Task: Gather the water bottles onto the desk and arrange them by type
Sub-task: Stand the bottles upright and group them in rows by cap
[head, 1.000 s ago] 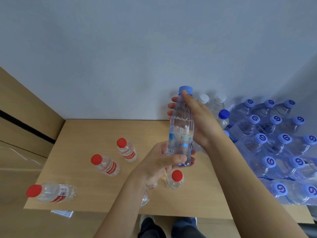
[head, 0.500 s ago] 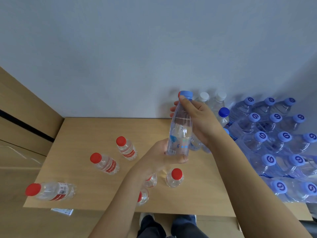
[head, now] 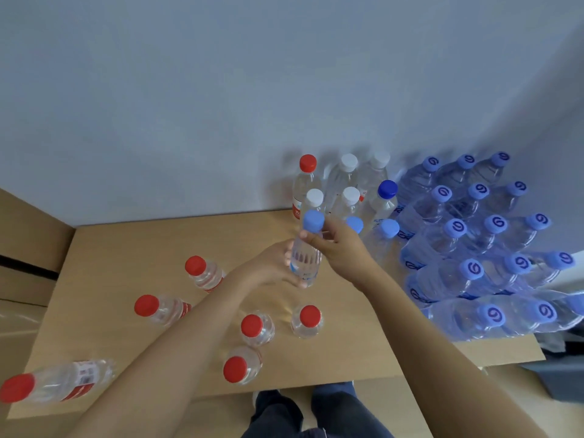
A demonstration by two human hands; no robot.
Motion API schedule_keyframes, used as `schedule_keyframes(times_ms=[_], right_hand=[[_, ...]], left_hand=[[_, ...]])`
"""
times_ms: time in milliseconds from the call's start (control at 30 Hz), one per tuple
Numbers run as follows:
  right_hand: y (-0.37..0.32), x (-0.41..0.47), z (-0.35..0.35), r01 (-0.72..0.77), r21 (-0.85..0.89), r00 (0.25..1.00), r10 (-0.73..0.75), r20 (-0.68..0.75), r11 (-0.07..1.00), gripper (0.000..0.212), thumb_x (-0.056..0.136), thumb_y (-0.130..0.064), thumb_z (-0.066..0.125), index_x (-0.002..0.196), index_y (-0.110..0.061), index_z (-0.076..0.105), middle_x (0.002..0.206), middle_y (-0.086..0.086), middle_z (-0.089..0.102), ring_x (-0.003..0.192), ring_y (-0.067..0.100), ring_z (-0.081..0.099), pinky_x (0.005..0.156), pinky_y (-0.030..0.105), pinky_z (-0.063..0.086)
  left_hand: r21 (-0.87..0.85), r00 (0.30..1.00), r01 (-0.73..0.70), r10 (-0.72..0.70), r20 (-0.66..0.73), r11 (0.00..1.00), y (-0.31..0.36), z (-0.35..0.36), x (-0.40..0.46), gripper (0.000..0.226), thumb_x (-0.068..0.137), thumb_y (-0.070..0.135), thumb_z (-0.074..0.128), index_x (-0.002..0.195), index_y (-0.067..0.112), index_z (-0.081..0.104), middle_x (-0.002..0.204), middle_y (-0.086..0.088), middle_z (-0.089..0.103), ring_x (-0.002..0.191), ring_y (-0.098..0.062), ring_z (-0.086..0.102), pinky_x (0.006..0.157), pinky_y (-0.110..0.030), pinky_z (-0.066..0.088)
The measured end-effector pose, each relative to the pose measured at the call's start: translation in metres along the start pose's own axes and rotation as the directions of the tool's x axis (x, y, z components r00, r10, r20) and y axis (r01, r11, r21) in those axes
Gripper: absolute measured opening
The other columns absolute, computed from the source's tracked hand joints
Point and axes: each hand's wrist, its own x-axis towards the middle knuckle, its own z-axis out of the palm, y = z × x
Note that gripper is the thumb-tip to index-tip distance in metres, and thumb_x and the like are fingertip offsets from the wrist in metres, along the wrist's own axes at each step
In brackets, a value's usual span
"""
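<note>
A clear bottle with a light-blue cap [head: 306,251] is upright just over the wooden desk [head: 126,248]. My right hand [head: 339,248] grips its neck and shoulder, and my left hand [head: 271,265] holds its lower body. Several red-capped bottles stand on the desk's near half, for example one bottle [head: 307,320] right in front of the hands. Another red-capped bottle [head: 57,384] lies on its side at the near left corner. White-capped bottles [head: 347,184], one tall red-capped bottle [head: 305,181] and a dark-blue-capped bottle [head: 384,200] stand at the back by the wall.
A large block of light-blue-capped bottles [head: 493,241] fills the desk's right side up to the grey wall [head: 221,90]. A wooden cabinet [head: 28,245] borders the desk on the left. My legs [head: 303,412] show below the desk's near edge.
Both hands have lowered the light-blue-capped bottle from chest height toward the desk, next to the bottles at the back. The camera tilted down, bringing more red-capped bottles into view.
</note>
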Motion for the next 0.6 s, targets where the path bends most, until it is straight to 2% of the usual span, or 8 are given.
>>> schedule_keyframes(times_ms=[33, 100, 200, 333, 400, 467, 533, 600], right_hand=[[0.004, 0.000, 0.002, -0.004, -0.010, 1.000, 0.004, -0.012, 1.000, 0.016, 0.093, -0.029, 0.067, 0.089, -0.016, 0.057, 0.086, -0.003, 0.059, 0.078, 0.006, 0.054, 0.066, 0.009, 0.040], [0.012, 0.001, 0.004, 0.005, -0.047, 0.999, -0.007, -0.034, 0.999, 0.020, 0.092, -0.025, 0.068, 0.082, -0.024, 0.051, 0.081, -0.005, 0.056, 0.073, 0.000, 0.050, 0.062, 0.007, 0.038], [0.022, 0.000, 0.006, 0.002, -0.102, 0.999, -0.007, -0.048, 0.995, 0.012, 0.091, -0.021, 0.069, 0.088, -0.019, 0.058, 0.081, -0.003, 0.058, 0.074, 0.003, 0.050, 0.062, 0.009, 0.038], [0.032, -0.001, 0.007, -0.007, -0.113, 0.998, -0.001, -0.069, 0.994, 0.015, 0.087, -0.020, 0.074, 0.089, -0.018, 0.059, 0.076, -0.011, 0.058, 0.069, -0.005, 0.052, 0.063, 0.006, 0.038], [0.038, -0.001, 0.009, -0.020, -0.131, 0.996, 0.009, -0.086, 0.991, 0.015, 0.085, -0.020, 0.075, 0.092, -0.018, 0.062, 0.081, -0.009, 0.062, 0.074, 0.000, 0.054, 0.065, 0.006, 0.040], [0.045, -0.001, 0.012, -0.046, -0.128, 0.994, 0.032, -0.107, 0.991, 0.019, 0.083, -0.018, 0.077, 0.099, -0.018, 0.067, 0.090, -0.002, 0.068, 0.085, 0.013, 0.060, 0.074, 0.012, 0.045], [0.049, 0.000, 0.015, -0.076, -0.122, 0.989, 0.059, -0.138, 0.990, 0.023, 0.081, -0.016, 0.079, 0.102, -0.016, 0.069, 0.096, 0.003, 0.071, 0.094, 0.021, 0.064, 0.086, 0.031, 0.053], [0.050, 0.002, 0.018, -0.075, -0.155, 0.987, 0.051, -0.154, 0.985, 0.025, 0.081, -0.016, 0.079, 0.104, -0.014, 0.070, 0.096, 0.005, 0.071, 0.096, 0.024, 0.064, 0.087, 0.043, 0.053]], left_hand=[[0.024, 1.000, 0.001, 0.000, -0.002, 1.000, -0.004, 0.000, 0.005, 0.058, 0.069, -0.003, 0.084, 0.119, 0.011, 0.059, 0.117, -0.007, 0.070, 0.113, -0.023, 0.065, 0.101, -0.040, 0.050], [0.069, 1.000, 0.002, -0.001, -0.007, 0.998, -0.010, 0.002, 0.013, 0.057, 0.067, 0.000, 0.087, 0.112, 0.021, 0.060, 0.108, 0.004, 0.070, 0.104, -0.013, 0.066, 0.094, -0.027, 0.051], [0.123, 1.000, -0.005, 0.008, -0.024, 0.992, -0.018, 0.006, 0.024, 0.051, 0.066, 0.002, 0.087, 0.105, 0.022, 0.061, 0.095, 0.010, 0.067, 0.094, -0.011, 0.064, 0.079, -0.015, 0.049], [0.147, 0.998, -0.018, 0.026, -0.056, 0.989, -0.029, 0.012, 0.034, 0.049, 0.067, 0.002, 0.087, 0.111, 0.008, 0.067, 0.105, -0.004, 0.072, 0.100, -0.019, 0.067, 0.087, -0.026, 0.053], [0.141, 0.997, -0.034, 0.043, -0.066, 0.989, -0.036, 0.015, 0.036, 0.047, 0.067, -0.001, 0.085, 0.110, 0.007, 0.068, 0.103, -0.004, 0.072, 0.095, -0.017, 0.067, 0.082, -0.021, 0.052], [0.121, 0.995, -0.040, 0.051, -0.088, 0.992, -0.043, 0.017, 0.037, 0.046, 0.066, -0.005, 0.084, 0.108, 0.001, 0.066, 0.104, -0.010, 0.072, 0.098, -0.024, 0.068, 0.085, -0.028, 0.053], [0.098, 0.992, -0.033, 0.044, -0.119, 0.995, -0.050, 0.018, 0.040, 0.049, 0.065, -0.007, 0.085, 0.109, -0.003, 0.063, 0.109, -0.014, 0.070, 0.106, -0.028, 0.066, 0.091, -0.038, 0.053], [0.091, 0.990, -0.029, 0.041, -0.133, 0.995, -0.055, 0.018, 0.043, 0.052, 0.065, -0.006, 0.085, 0.112, -0.002, 0.062, 0.111, -0.010, 0.070, 0.108, -0.024, 0.065, 0.093, -0.036, 0.053]])
